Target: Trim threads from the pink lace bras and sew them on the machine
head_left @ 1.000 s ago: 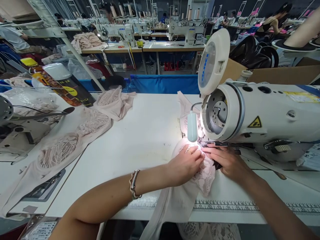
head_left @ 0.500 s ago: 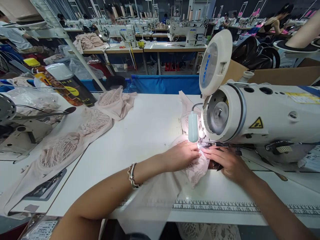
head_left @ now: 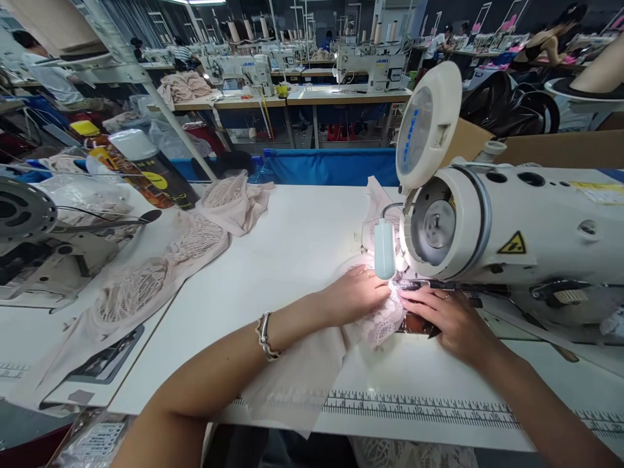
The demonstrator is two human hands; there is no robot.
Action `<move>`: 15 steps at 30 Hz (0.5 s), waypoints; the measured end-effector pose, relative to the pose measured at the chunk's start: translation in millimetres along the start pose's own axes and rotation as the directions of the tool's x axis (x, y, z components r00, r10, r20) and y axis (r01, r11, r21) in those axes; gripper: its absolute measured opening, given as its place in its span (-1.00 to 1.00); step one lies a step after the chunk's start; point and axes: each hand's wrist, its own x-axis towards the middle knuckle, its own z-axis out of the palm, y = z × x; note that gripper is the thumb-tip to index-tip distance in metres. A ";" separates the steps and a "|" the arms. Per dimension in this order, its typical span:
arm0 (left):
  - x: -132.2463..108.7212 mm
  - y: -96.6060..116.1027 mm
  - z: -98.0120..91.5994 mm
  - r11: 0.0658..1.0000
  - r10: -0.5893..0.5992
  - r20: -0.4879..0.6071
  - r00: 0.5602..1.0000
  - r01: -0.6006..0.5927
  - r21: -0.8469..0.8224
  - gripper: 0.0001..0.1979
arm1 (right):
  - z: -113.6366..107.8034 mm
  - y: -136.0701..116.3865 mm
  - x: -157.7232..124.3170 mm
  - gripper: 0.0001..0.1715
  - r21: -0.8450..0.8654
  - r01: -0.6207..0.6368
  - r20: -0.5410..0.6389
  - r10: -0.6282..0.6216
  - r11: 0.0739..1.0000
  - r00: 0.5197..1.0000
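Pale pink lace fabric (head_left: 380,325) lies under the front of a white sewing machine (head_left: 541,221), lit by a small lamp (head_left: 385,250). My left hand (head_left: 358,292), a silver bracelet at its wrist, rests over the lace with thumb and fingers drawn together on it. Just right of it, my right hand (head_left: 448,318) has its fingers stretched out flat, the tips touching the lace edge near the needle area. The needle and presser foot are hidden. Sheer beige fabric (head_left: 297,377) trails from the lace beneath my left forearm to the table's front edge.
A strip of beige lace pieces (head_left: 131,292) lies on the left, beside another machine (head_left: 49,260). A spray can (head_left: 156,169) leans behind it. A printed ruler (head_left: 390,403) runs along the front edge. Other people sit at machines farther back.
The lace has moved a little forward under the machine, and the trailing sheer fabric has been drawn up from below the table edge. Both hands stay on the lace; the view has shifted slightly.
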 end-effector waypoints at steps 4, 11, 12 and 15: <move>-1.1 5.3 0.1 0.977 0.210 -0.070 0.975 -0.211 -0.014 -0.73 | 0.7 2.4 0.3 -0.09 0.038 0.036 -0.061 -0.034 0.999 0.998; -5.0 10.6 1.2 0.987 0.153 -0.053 0.987 -0.155 -0.037 -0.57 | 3.2 1.3 5.3 -0.29 0.091 0.063 -0.141 -0.050 0.994 0.989; -4.5 12.5 3.8 0.990 0.142 -0.062 0.988 -0.143 -0.009 -0.59 | 3.6 0.6 5.5 -0.31 0.092 0.062 -0.143 -0.048 0.994 0.989; -1.6 19.5 13.6 0.989 0.127 -0.118 0.985 -0.117 0.090 -0.84 | 4.8 -1.0 5.4 -0.37 0.098 0.035 -0.141 -0.021 0.995 0.990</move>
